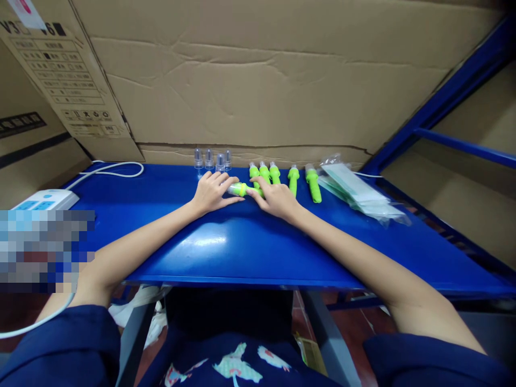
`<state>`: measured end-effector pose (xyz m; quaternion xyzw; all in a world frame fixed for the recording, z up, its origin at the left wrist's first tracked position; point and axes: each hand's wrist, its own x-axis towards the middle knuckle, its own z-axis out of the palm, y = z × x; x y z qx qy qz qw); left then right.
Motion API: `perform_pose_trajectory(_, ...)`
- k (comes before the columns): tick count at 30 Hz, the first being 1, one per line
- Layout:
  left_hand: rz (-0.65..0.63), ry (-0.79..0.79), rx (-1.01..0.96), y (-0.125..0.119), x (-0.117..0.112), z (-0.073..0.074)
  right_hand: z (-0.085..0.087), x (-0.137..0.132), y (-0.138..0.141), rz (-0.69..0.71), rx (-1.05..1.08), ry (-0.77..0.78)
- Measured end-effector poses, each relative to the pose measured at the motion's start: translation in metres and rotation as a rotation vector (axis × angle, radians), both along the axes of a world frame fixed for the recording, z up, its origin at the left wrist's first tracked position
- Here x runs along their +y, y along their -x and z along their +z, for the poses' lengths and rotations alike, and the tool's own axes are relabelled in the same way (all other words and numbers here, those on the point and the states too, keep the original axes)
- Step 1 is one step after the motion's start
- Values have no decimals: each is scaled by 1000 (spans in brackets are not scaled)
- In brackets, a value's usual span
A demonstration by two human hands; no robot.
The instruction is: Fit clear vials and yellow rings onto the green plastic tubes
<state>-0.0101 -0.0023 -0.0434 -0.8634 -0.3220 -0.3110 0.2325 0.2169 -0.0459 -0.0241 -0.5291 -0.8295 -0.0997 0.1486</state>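
Note:
Between my two hands lies a bright green, stick-shaped item (238, 188) with a yellow ring and a clear cap at its left end. My left hand (212, 192) is closed around the clear end, its fingers partly covering it. The green body is pinched by my right hand (277, 199), thumb in front. Just beyond my left hand stand several loose clear domed caps (208, 159). Behind and beside my right hand are several similar green items with clear tops (313, 184); some are partly hidden by the hand.
Flat plastic-wrapped packets (358, 188) lie on the right of the blue table (193, 244). A white power strip (50, 200) with a cable is at the left. Cardboard (250, 80) walls the back, and a blue metal frame (443, 91) rises at the right.

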Motion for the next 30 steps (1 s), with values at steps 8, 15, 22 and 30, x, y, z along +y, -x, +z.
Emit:
perform_pose_trajectory(8, 52, 44, -65, 0, 6, -2, 1, 5, -2, 48, 41, -51)
perform_pose_trajectory(15, 216, 157, -201, 17, 18, 3, -3, 33, -34, 180, 38, -258)
perform_pose_trajectory(22, 249, 207, -184, 21, 21, 2, -12, 48, -47, 252, -10, -274)
perform_pose_trajectory(30, 184, 152, -201, 21, 18, 2, -14, 44, -45, 264, -26, -248)
